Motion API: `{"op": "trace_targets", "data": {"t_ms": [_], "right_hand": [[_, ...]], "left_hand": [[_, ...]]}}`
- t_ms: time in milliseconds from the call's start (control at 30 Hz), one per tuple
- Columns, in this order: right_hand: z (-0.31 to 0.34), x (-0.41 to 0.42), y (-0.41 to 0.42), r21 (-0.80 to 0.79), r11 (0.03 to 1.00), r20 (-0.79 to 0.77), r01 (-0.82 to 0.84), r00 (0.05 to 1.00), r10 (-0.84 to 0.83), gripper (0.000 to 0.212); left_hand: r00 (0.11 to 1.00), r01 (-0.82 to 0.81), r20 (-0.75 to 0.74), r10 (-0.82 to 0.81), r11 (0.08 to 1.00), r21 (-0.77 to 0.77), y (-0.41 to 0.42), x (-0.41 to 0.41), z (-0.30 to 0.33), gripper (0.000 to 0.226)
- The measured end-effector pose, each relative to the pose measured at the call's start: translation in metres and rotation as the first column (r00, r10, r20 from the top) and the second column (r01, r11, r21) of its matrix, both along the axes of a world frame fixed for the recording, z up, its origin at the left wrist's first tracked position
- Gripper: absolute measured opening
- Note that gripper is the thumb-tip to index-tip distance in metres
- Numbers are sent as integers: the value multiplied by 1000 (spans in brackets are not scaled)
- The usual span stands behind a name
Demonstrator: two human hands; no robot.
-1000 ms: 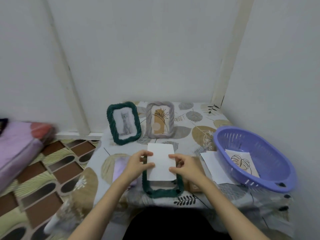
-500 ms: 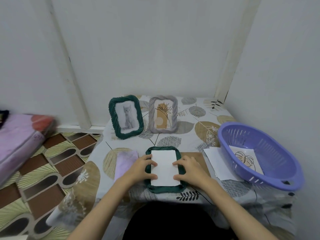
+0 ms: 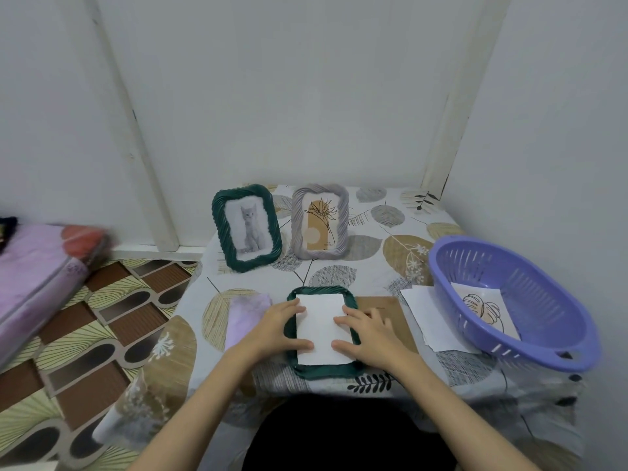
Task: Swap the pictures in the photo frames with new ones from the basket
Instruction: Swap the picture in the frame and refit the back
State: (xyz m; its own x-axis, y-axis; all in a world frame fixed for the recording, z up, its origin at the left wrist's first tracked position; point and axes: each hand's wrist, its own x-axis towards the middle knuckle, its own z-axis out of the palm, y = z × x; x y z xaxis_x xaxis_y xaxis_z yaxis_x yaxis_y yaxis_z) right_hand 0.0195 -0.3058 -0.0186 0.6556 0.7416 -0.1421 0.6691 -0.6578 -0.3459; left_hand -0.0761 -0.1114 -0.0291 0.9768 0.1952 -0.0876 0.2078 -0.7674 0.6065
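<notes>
Flat frame: a dark green frame (image 3: 324, 370) with a rope-twist rim lay face down at the bench's near edge, a plain white paper rectangle (image 3: 321, 329) resting in its back
Left hand (image 3: 277, 329): fingers straight, pressing the paper's left edge
Right hand (image 3: 368, 333): fingers spread and straight, pressing the paper's right edge
Standing frames: a green twisted frame (image 3: 246, 227) held a grey cat photo; beside it a grey twisted frame (image 3: 320, 222) held a tan botanical print, its small writing unreadable
Basket (image 3: 509, 338): slotted purple plastic oval to the right, holding a leaf line-drawing (image 3: 484, 309)
Bench (image 3: 373, 263): cloth printed with leaves
</notes>
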Motion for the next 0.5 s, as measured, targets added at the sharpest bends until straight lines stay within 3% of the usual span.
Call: {"op": "trace_targets", "data": {"t_ms": [267,400,500], "right_hand": [[-5,2,-3,-8,1000,24,16,1000,-15,54],[-2,10,-11,130,960,159,246,951,-265,45],[0,18,-21,105,889,179,445,871,-457,51]], "left_hand": [[995,55,-90,-46,994,94,2,5,-4,89],[996,49,-79,-44,997,67,3,3,-6,91],[999,17,-44,-17,1000,7,5,2,-5,92]]}}
